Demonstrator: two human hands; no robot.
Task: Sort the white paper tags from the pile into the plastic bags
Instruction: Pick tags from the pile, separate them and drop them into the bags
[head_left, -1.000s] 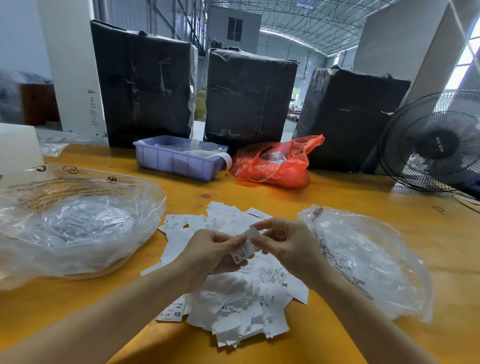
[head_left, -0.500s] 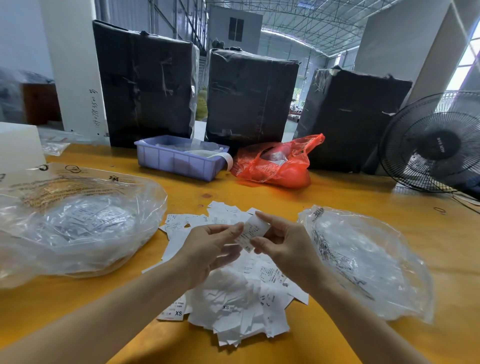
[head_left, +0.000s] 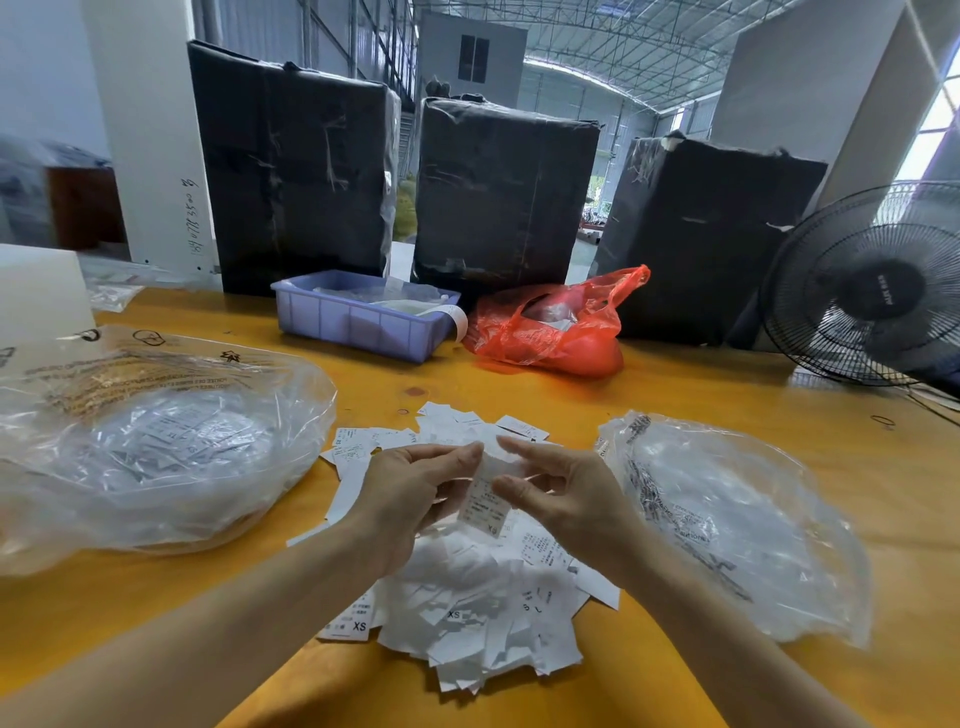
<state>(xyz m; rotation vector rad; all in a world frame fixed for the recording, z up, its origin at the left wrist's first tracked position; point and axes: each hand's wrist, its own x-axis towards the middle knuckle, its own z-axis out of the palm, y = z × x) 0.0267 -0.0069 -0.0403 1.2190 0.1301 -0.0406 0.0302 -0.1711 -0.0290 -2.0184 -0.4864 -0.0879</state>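
Observation:
A pile of white paper tags (head_left: 467, 603) lies on the yellow table in front of me, several printed "XS". Just above the pile, my left hand (head_left: 410, 499) and my right hand (head_left: 566, 493) face each other and pinch one white tag (head_left: 483, 501) between their fingertips. The tag hangs upright with its "XS" end down. A large clear plastic bag (head_left: 156, 457) with tags inside lies to the left of the pile. A second clear plastic bag (head_left: 727, 525) lies to the right, close to my right wrist.
At the back of the yellow table (head_left: 701, 395) stand a blue plastic tray (head_left: 363, 325) and a red plastic bag (head_left: 550, 335). Three black-wrapped boxes (head_left: 301, 171) rise behind them. A black fan (head_left: 872, 291) stands at the right, a white box (head_left: 36, 291) at the left.
The held tag has turned from a slanted position to hanging upright between my fingertips. Both hands stay above the pile, their fingers now a little more spread.

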